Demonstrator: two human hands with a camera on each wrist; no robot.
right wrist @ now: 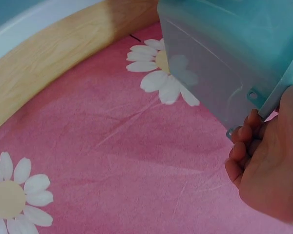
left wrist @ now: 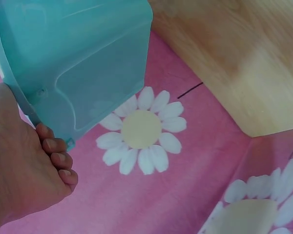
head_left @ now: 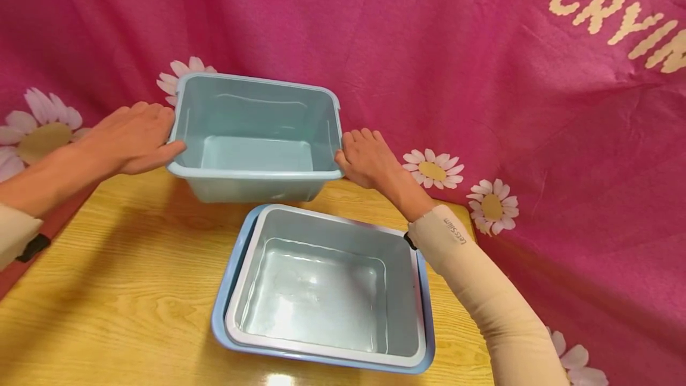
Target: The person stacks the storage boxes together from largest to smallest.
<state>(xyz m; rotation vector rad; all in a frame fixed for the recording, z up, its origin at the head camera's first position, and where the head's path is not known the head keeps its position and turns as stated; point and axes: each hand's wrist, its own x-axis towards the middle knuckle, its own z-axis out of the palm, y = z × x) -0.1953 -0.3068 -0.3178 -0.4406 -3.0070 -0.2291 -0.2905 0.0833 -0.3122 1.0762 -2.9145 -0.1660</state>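
A pale blue-green plastic tub (head_left: 257, 153) hangs above the far part of the table, its open top tilted toward me. My left hand (head_left: 142, 139) grips the rim at its left end; in the left wrist view the curled fingers (left wrist: 61, 158) wrap under the edge. At the opposite end my right hand (head_left: 367, 156) holds the rim, and the right wrist view shows its fingers (right wrist: 241, 146) hooked beneath it. Nearer to me, a grey tub (head_left: 321, 290) sits nested inside a blue tub (head_left: 221, 308) on the table. Nothing is visible inside the grey tub or the held tub.
The wooden table (head_left: 145, 267) carries the nested tubs. A pink cloth (head_left: 429, 46) with white daisies and cream letters hangs behind and to the right, close to the table's far edge.
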